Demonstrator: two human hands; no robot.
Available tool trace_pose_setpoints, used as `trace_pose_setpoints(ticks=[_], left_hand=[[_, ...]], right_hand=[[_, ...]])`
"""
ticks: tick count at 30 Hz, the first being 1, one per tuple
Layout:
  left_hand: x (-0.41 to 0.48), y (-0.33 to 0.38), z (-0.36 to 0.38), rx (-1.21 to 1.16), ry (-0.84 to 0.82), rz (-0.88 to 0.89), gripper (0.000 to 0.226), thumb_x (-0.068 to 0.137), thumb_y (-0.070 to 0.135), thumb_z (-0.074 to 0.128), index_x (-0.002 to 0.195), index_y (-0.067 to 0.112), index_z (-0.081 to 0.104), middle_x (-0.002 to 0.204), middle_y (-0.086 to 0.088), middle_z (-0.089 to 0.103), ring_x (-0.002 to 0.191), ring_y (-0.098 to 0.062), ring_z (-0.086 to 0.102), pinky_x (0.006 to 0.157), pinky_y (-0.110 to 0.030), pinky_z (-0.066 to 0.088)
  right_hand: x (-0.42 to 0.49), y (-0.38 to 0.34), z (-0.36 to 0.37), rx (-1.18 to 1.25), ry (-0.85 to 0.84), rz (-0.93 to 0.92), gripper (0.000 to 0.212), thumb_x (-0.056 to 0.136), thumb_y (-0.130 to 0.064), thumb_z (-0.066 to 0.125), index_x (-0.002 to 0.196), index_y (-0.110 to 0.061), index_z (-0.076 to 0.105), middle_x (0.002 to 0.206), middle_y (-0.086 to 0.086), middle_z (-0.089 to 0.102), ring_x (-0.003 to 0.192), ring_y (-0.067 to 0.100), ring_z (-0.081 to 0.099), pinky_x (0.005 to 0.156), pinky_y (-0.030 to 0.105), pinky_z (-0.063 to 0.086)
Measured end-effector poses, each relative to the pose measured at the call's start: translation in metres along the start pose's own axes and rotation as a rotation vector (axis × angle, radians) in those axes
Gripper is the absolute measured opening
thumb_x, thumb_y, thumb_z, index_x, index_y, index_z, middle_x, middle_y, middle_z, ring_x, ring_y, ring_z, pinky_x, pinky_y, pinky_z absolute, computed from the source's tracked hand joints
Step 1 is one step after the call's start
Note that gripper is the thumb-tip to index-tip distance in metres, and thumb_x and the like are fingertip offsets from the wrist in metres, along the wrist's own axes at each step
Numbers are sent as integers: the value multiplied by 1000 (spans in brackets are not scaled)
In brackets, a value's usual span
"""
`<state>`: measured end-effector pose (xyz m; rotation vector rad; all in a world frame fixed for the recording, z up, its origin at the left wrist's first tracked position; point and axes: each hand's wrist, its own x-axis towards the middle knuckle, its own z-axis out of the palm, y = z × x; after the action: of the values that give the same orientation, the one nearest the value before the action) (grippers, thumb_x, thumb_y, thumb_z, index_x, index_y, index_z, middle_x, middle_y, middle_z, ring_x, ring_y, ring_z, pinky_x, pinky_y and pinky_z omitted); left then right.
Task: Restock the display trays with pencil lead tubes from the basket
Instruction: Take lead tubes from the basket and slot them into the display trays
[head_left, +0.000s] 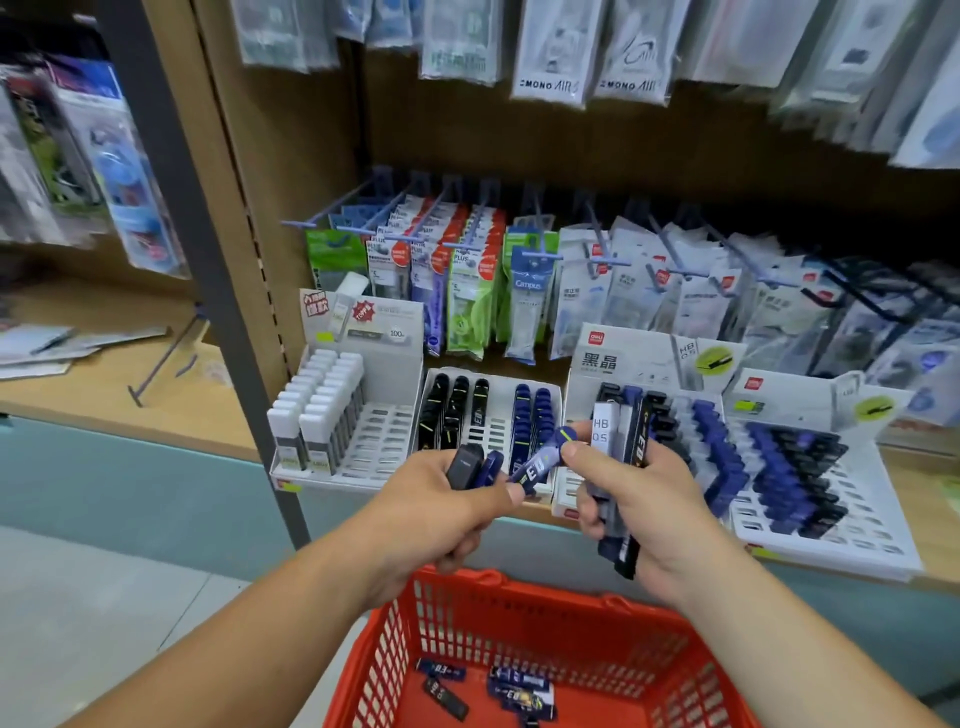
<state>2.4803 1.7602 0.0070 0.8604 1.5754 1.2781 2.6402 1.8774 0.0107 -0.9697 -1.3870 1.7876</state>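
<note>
Blue lead tube (537, 467) lay tilted, pinched betw. left hand (441, 514) & right hand (649, 499); right also gripped an upright bundle (631, 441). Red basket (467, 578) held few loose tubes (519, 688). White display trays (493, 431) sat part-filled.

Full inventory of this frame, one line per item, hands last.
basket: one, red, below the hands
loose tubes: several, blue and black, on the basket floor
display trays: four, white, in a row beyond the hands
hanging packs: many, mixed colours, on hooks above the trays
blue tube: one, blue, pinched between both hands
left hand: one, grips a black tube and blue ones
right hand: one, grips a tube bundle, clear, black and blue
</note>
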Motion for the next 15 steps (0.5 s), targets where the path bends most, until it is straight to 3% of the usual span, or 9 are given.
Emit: trace_pose_setpoints(ticks=[4,8,13,15], left_hand=[[3,-1,-2,1,14,-17,19,92,22,77,86,13,61,55,0,44,47,-17,38,45,-25,26],[7,-2,-7,-11,91,-24,23,93,22,76,98,4,63,59,-2,45,48,-17,40,44,-24,29],[10,-4,-18,-116,111,-75,29,90,31,80,91,15,56,63,0,50,50,-14,47,46,-24,35],[11,-4,-21,-179,76,-109,30,88,30,82,95,15,57,63,1,52,52,-13,50,45,-25,37]], right_hand=[[0,-3,0,-130,28,-72,13,91,-17,76,103,-19,73,53,8,54,47,22,48,50,29,38],[-4,-9,4,-282,86,-144,9,91,-17,76,99,-18,72,51,-3,60,42,15,48,43,25,41],[1,-20,7,-323,206,-199,9,91,-15,76,96,-9,70,50,10,54,42,19,45,40,25,37],[12,-26,16,-357,212,-222,9,90,-15,76,96,-11,70,51,6,56,45,20,47,42,27,38]])
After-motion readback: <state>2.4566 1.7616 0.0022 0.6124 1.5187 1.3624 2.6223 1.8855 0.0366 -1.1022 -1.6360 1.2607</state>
